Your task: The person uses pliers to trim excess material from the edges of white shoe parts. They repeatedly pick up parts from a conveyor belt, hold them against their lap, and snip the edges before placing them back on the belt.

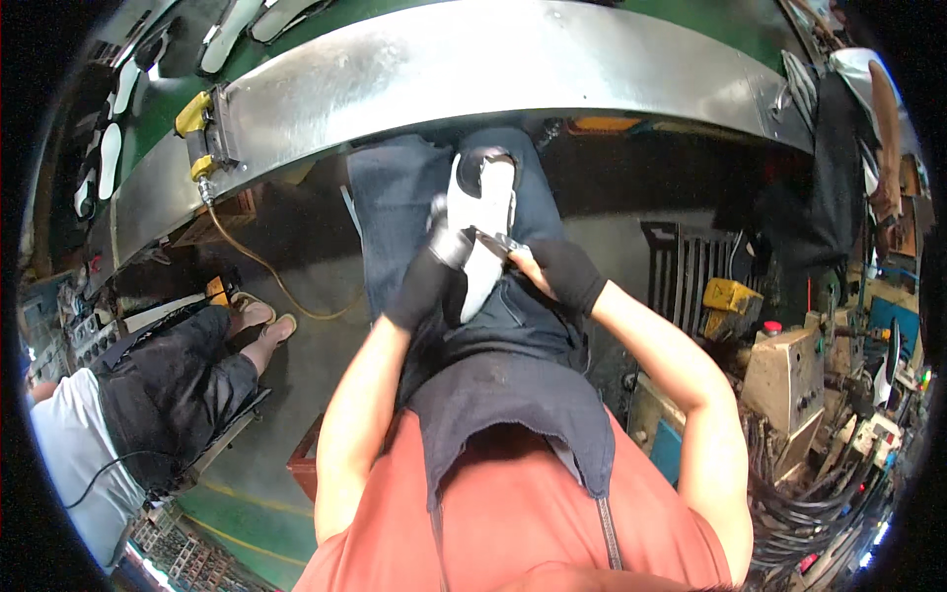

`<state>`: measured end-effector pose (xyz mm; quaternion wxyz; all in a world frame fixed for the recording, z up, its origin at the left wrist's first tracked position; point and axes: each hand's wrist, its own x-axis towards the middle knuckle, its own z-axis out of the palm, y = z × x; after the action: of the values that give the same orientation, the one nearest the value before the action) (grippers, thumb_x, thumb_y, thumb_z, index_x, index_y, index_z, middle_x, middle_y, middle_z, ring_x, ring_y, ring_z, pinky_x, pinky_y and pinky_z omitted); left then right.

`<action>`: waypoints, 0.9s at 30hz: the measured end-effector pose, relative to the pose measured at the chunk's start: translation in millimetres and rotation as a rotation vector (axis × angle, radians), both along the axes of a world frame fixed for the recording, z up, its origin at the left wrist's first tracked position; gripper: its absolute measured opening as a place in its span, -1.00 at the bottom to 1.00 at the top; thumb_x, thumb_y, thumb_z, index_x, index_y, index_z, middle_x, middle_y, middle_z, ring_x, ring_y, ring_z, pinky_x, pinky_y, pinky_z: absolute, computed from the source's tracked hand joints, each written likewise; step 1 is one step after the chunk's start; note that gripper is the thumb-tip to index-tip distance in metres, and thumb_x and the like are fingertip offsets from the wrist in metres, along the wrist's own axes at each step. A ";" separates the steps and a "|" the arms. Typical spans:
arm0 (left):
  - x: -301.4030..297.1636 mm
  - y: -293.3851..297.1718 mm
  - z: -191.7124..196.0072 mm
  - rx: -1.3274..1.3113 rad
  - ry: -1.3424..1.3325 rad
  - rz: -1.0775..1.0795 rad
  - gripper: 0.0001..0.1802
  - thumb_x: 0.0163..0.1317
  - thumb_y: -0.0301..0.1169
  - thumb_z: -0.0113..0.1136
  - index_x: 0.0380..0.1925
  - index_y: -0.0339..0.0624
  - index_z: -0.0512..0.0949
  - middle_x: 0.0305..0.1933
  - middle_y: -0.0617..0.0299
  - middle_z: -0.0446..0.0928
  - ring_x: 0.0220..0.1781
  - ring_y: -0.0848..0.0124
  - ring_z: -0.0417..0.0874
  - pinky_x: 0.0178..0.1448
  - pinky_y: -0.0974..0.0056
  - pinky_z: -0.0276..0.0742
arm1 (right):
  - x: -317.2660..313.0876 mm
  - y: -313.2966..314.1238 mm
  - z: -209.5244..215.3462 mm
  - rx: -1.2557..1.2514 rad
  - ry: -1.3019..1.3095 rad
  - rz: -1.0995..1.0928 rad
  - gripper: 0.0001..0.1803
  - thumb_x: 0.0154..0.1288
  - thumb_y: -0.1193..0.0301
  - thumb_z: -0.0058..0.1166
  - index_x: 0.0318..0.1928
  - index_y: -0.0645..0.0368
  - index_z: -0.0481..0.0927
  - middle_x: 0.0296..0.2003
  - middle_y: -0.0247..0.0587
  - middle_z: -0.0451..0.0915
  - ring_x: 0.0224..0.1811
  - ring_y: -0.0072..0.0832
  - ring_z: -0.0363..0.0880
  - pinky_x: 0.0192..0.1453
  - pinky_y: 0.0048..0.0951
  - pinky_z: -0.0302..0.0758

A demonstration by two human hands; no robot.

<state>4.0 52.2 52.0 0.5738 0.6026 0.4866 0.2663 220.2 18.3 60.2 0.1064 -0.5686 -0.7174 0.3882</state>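
On my lap, over the dark apron, lies a white shoe with black parts at its far end, its long side pointing away from me. My left hand, in a dark glove with pale fingers partly smeared by motion, is closed around the shoe's left side near its middle. From the right, my right hand, in a black glove, is closed on a slim metal tool whose tip touches the shoe or lies just above it. The tool's exact kind is too blurred to tell.
A curved metal bench runs ahead, with a yellow air tool and hose at its left. White soles lie beyond. A seated person is at left. A yellow box, control box and cables stand at right.
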 end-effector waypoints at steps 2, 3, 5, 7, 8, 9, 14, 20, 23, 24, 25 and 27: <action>2.0 16.6 -15.8 -0.177 0.067 0.025 -0.52 0.28 -0.34 -0.01 0.15 -0.38 0.30 0.16 -0.14 0.39 0.23 0.14 0.41 0.30 0.15 0.28 | 4.3 -6.1 -6.9 -0.043 0.091 -0.016 -0.55 0.40 0.10 -0.15 -0.32 0.29 0.54 -0.42 0.16 0.54 -0.41 0.07 0.51 -0.32 -0.13 0.41; 15.4 12.1 -19.6 -0.148 0.080 0.162 -0.58 0.33 -0.34 -0.10 0.13 -0.35 0.31 0.07 -0.10 0.45 0.15 0.20 0.46 0.26 0.17 0.32 | 5.2 -5.4 7.4 -0.001 0.188 0.025 -0.44 0.40 0.01 -0.20 -0.34 0.31 0.55 -0.45 0.17 0.56 -0.52 -0.07 0.57 -0.40 -0.17 0.42; 40.3 5.0 -11.6 0.478 0.266 0.206 -0.39 0.15 -0.32 0.11 0.15 -0.43 0.24 0.13 -0.31 0.33 0.21 -0.09 0.36 0.34 0.11 0.23 | 33.6 3.9 34.4 -0.720 0.338 -0.092 -0.35 0.39 -0.08 -0.21 -0.28 0.36 0.55 -0.51 -0.05 0.58 -0.48 -0.41 0.63 -0.38 -0.32 0.50; 44.6 -1.5 -0.4 0.757 0.553 0.068 -0.29 0.15 -0.21 0.11 0.18 -0.49 0.15 0.16 -0.42 0.27 0.16 -0.22 0.38 0.28 0.04 0.31 | 51.8 15.5 52.4 -0.782 0.279 -0.004 -0.32 0.38 -0.10 -0.22 -0.26 0.38 0.57 -0.51 -0.07 0.60 -0.49 -0.45 0.64 -0.37 -0.36 0.54; 45.0 5.3 -3.1 0.612 0.575 0.107 -0.27 0.16 -0.22 0.10 0.20 -0.49 0.11 0.17 -0.42 0.26 0.15 -0.23 0.39 0.26 0.02 0.32 | 56.6 33.2 64.6 -0.654 0.099 0.143 -0.32 0.38 -0.10 -0.23 -0.26 0.38 0.58 -0.52 -0.03 0.61 -0.51 -0.42 0.65 -0.36 -0.35 0.55; 44.0 9.4 -10.2 0.457 0.591 0.139 -0.25 0.16 -0.22 0.10 0.22 -0.48 0.07 0.18 -0.42 0.26 0.14 -0.23 0.40 0.24 0.01 0.34 | 57.0 47.5 80.1 -0.524 -0.071 0.271 -0.34 0.39 -0.07 -0.23 -0.33 0.34 0.61 -0.58 0.00 0.60 -0.54 -0.35 0.66 -0.37 -0.31 0.54; 11.3 15.4 -48.9 0.291 0.335 0.146 -0.23 0.21 -0.28 0.00 0.33 -0.36 -0.07 0.27 -0.40 0.18 0.22 -0.25 0.34 0.24 0.00 0.34 | 8.7 43.7 126.1 0.064 -0.091 0.339 -0.53 0.35 0.08 -0.06 -0.45 0.26 0.54 -0.56 0.06 0.53 -0.50 -0.03 0.52 -0.39 -0.18 0.41; -25.9 -93.0 -41.4 -0.115 -0.003 0.053 -0.25 0.32 -0.29 0.02 0.37 -0.34 -0.09 0.34 -0.19 0.16 0.34 0.07 0.27 0.34 0.17 0.22 | 20.1 -28.7 11.7 -0.356 0.117 -0.088 -0.53 0.44 0.08 -0.26 -0.14 0.22 0.55 -0.25 0.18 0.59 -0.23 0.05 0.58 -0.17 -0.18 0.46; -44.8 -99.9 -44.5 -0.412 -0.220 0.096 -0.32 0.36 -0.22 -0.01 0.33 -0.35 0.03 0.27 -0.07 0.29 0.25 0.21 0.37 0.30 0.20 0.26 | 17.8 -54.9 3.6 -0.468 0.247 -0.247 -0.51 0.45 0.06 -0.26 -0.21 0.26 0.53 -0.43 -0.01 0.58 -0.44 -0.26 0.58 -0.30 -0.32 0.46; -44.0 -94.8 -40.9 -0.481 -0.275 0.097 -0.34 0.36 -0.20 -0.01 0.32 -0.35 0.08 0.24 -0.04 0.33 0.22 0.24 0.40 0.28 0.22 0.27 | 16.5 -55.4 1.9 -0.495 0.281 -0.305 -0.50 0.45 0.05 -0.25 -0.22 0.26 0.53 -0.47 -0.06 0.57 -0.48 -0.33 0.56 -0.33 -0.35 0.46; -25.3 -67.4 -14.4 -0.506 -0.303 0.088 -0.37 0.36 -0.18 -0.01 0.29 -0.35 0.13 0.20 -0.01 0.37 0.19 0.27 0.42 0.26 0.23 0.29 | 18.0 -52.3 2.6 -0.495 0.301 -0.315 -0.49 0.44 0.03 -0.22 -0.27 0.26 0.52 -0.56 -0.19 0.49 -0.56 -0.51 0.46 -0.40 -0.42 0.42; 7.3 -42.1 22.9 -0.330 -0.457 0.146 -0.42 0.32 -0.18 0.07 0.21 -0.34 0.27 0.11 0.05 0.47 0.15 0.33 0.46 0.21 0.27 0.34 | 27.8 -42.8 6.5 -0.632 0.311 -0.326 -0.49 0.43 0.02 -0.21 -0.29 0.25 0.52 -0.58 -0.22 0.47 -0.56 -0.52 0.45 -0.41 -0.42 0.42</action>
<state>11.3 10.1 74.9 0.7381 0.3889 0.4234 0.3532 248.0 -24.5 66.7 0.0937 -0.6142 -0.4380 0.6498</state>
